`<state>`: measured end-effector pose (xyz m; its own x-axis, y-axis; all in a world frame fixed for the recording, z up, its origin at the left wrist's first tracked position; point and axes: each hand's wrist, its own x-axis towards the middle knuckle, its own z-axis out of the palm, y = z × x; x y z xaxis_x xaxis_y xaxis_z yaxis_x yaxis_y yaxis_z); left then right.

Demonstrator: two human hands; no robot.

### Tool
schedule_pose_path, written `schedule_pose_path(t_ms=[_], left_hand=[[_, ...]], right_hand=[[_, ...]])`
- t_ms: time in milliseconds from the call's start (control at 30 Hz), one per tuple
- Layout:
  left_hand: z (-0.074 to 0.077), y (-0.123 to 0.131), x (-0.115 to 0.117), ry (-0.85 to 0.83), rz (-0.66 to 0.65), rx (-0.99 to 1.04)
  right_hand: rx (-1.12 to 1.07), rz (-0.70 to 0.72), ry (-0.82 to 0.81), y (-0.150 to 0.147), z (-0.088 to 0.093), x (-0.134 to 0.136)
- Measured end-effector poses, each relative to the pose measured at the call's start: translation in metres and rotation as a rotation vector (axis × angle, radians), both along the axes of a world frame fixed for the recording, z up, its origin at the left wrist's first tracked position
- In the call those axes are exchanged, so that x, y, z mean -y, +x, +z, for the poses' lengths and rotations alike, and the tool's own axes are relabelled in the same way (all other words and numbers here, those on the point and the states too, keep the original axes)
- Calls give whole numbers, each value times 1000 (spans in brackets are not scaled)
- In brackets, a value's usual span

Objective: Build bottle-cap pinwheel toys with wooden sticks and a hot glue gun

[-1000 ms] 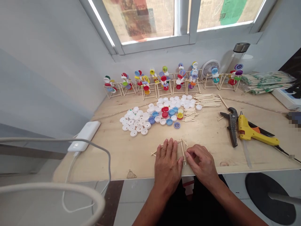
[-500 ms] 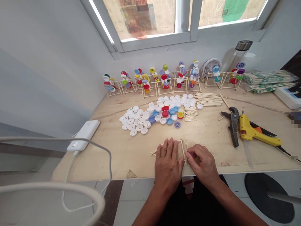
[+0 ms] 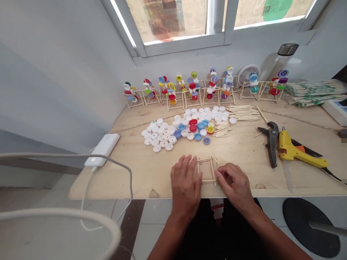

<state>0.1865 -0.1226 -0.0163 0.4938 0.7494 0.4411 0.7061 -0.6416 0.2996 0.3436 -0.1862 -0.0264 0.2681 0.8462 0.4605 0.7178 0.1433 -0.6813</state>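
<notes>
A small frame of thin wooden sticks [image 3: 212, 169] lies on the table close to its front edge. My left hand [image 3: 184, 180] is by the frame's left side, palm down and fingers stretched out, hiding part of that side. At the right side, my right hand [image 3: 235, 183] has its thumb and forefinger pinched on the slanting sticks, the other fingers curled in. Beyond my hands are white bottle caps [image 3: 159, 135], with red caps [image 3: 193, 128] and blue caps [image 3: 197, 136] among them. Short sticks [image 3: 222, 129] and longer sticks [image 3: 244, 112] are piled beside the caps.
Several stick stands with coloured cap wheels [image 3: 193, 95] line the wall. On the right are a yellow glue gun [image 3: 290, 146], black-handled cutters [image 3: 272, 144], bagged sticks [image 3: 314, 92], a small fan [image 3: 248, 76] and a bottle [image 3: 284, 59]. A white power bank [image 3: 103, 150] with a cable stands left.
My left hand has slid left and lifted its fingers off the middle of the frame, uncovering more of it. My right hand keeps its pinch. The whole view has shifted slightly.
</notes>
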Motion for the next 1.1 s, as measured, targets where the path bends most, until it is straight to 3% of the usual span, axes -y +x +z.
schedule_pose_path(t_ms=[167, 433, 667, 1100], left_hand=[[1, -33, -14, -92, 192, 34], [1, -43, -21, -304, 256, -75], [5, -42, -23, -351, 265, -152], [4, -43, -27, -326, 232, -99]], right_hand=[[-5, -3, -13, 0, 1, 0], [-16, 10, -13, 0, 1, 2], [17, 3, -14, 0, 2, 3], [18, -26, -35, 0, 2, 3]])
